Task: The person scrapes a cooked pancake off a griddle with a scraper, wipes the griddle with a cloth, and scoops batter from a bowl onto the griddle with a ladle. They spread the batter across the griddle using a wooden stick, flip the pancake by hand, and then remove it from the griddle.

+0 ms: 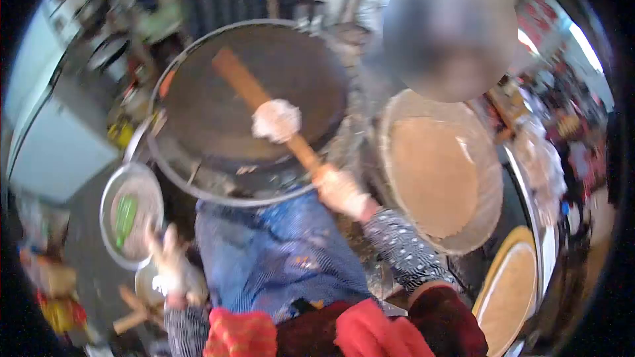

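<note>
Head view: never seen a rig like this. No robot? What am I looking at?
No robot: these are a person's own bare hands. The single picture comes from a head-worn camera looking forward and down, so the edges curve. The right hand grips a wooden tool reaching over a round, dark pan-like surface. A pale lump shows partway along the tool; its material is unclear. The left hand is blurred and seems empty, fingers spread, near a basin holding a green object. To the right stand a large bowl of brown stuff and a flat tan round.
</note>
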{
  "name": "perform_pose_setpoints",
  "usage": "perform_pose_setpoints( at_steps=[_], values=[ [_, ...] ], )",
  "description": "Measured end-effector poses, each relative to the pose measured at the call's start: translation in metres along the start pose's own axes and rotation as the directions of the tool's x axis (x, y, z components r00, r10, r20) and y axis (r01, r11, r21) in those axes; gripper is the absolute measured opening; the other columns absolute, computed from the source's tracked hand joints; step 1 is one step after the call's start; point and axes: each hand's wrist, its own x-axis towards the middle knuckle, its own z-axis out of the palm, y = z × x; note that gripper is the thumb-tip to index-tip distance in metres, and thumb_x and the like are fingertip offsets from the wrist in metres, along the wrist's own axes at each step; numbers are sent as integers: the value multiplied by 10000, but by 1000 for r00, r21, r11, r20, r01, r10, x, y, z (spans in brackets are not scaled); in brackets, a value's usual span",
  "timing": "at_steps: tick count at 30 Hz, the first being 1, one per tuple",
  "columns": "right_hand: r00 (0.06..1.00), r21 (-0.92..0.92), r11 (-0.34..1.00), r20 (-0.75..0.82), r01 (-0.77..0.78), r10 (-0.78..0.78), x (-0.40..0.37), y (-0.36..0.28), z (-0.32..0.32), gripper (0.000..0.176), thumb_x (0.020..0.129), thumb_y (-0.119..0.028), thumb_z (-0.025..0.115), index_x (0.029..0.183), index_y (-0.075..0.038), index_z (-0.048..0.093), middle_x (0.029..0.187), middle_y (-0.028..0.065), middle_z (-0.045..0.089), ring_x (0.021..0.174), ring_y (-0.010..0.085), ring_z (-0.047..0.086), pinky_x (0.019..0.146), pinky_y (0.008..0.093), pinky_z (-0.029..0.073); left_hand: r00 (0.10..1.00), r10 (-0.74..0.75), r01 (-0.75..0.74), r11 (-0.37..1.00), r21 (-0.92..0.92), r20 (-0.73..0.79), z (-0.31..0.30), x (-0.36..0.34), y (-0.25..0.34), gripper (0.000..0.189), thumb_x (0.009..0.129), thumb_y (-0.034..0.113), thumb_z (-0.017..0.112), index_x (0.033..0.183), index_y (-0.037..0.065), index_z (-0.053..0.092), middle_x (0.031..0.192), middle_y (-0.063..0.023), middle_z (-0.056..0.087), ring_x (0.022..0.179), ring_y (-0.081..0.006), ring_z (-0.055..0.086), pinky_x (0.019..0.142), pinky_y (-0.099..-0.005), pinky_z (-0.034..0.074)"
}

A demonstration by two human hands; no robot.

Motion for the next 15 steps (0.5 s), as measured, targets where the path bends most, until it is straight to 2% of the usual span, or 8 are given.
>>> perform_pose_setpoints(
  at_steps=[2,4,5,6,8,9,10,15],
  values=[
    [979,106,988,183,-111,91,-2,-48,-38,272,929,-283,504,980,-42,619,799,215,674,778,400,670,696,496,533,974,223,-215,889,404,28,-76,11,-72,526,959,41,493,1457,36,325,1266,-130,514,1034,-171,532,855,-298,466],
    [932,139,963,315,-232,179,4,-56,-20,337,962,-311,453,1033,-29,623,850,221,683,828,377,680,748,483,533,960,280,-232,808,542,-5,-159,39,-158,533,887,-30,522,1402,-55,389,1342,-197,517,1141,-301,544,985,-362,418],
    [978,98,995,208,-17,-4,4,-43,6,346,957,-309,470,989,-11,641,860,231,684,822,375,683,745,485,532,986,166,-120,669,733,10,-171,34,-143,530,848,-46,535,1367,-77,431,1326,-224,538,1163,-321,551,1014,-365,403],
    [964,135,976,229,-169,135,8,-44,-6,355,957,-311,473,947,-3,649,842,231,683,818,383,680,743,486,529,998,-58,7,605,796,35,-203,51,-171,558,888,-18,475,1434,-35,362,1426,-223,448,1309,-297,441,1096,-338,323],
    [935,208,918,193,-337,299,22,-36,-19,382,960,-313,477,877,11,661,807,233,679,813,398,676,742,488,525,993,35,-108,611,785,109,-227,73,-223,529,854,-18,498,1377,-55,426,1315,-243,527,1228,-337,505,1062,-367,369],
    [935,250,901,132,-354,330,27,-33,-10,396,962,-313,477,849,18,664,790,236,676,813,406,673,743,489,523,979,125,-203,607,769,160,-302,108,-339,504,820,-17,520,1320,-74,490,1204,-263,606,1146,-377,570,1027,-397,416],
    [925,260,891,184,-373,333,30,-41,-4,404,967,-319,469,876,22,666,823,242,676,839,414,667,742,491,520,984,-111,-96,336,937,140,-290,104,-314,468,821,59,526,1276,-53,531,1160,-244,626,1105,-389,585,988,-418,449],
    [957,85,994,286,-72,45,7,-82,-11,319,929,-276,498,907,6,648,825,188,678,784,356,681,706,476,544,977,-111,-196,-112,974,184,-284,135,-339,336,867,142,531,1177,40,616,1147,-173,642,1066,-275,611,918,-365,478]
  ],
)
